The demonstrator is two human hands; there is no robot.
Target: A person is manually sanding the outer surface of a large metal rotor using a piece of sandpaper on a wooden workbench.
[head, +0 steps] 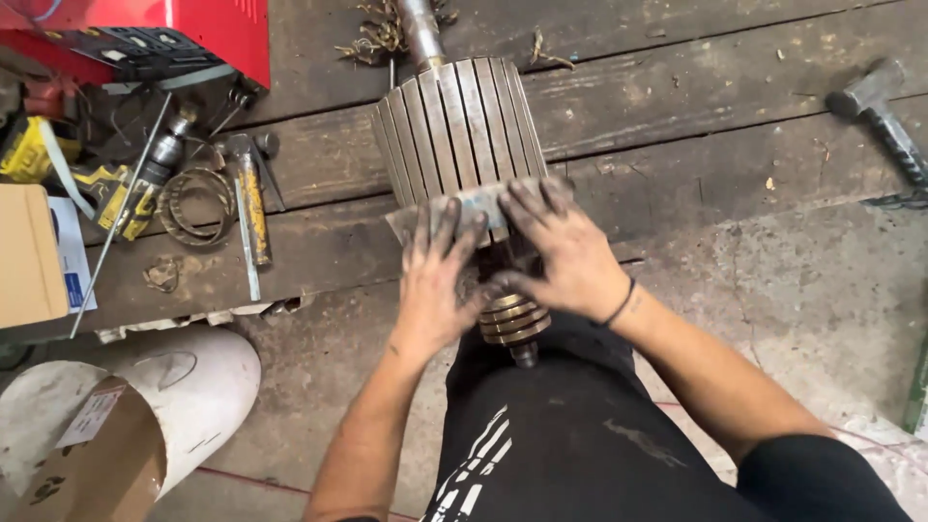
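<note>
While rotor (462, 130) lies lengthwise, shaft pointing away, left hand (435, 280) and right hand (565, 256) press side by side, flat on grey sheet (474, 208) across its near end.

Bare wooden planks (696, 145) right of the slotted metal rotor (459, 121) leave passage; scattered hand tools (208, 198) and a red box (208, 34) crowd its left.

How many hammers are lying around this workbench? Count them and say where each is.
2. A steel sledge hammer with dark grip lies at far right; a smaller yellow-handled hammer lies left of the slotted rotor core. Clutter may hide others.
</note>
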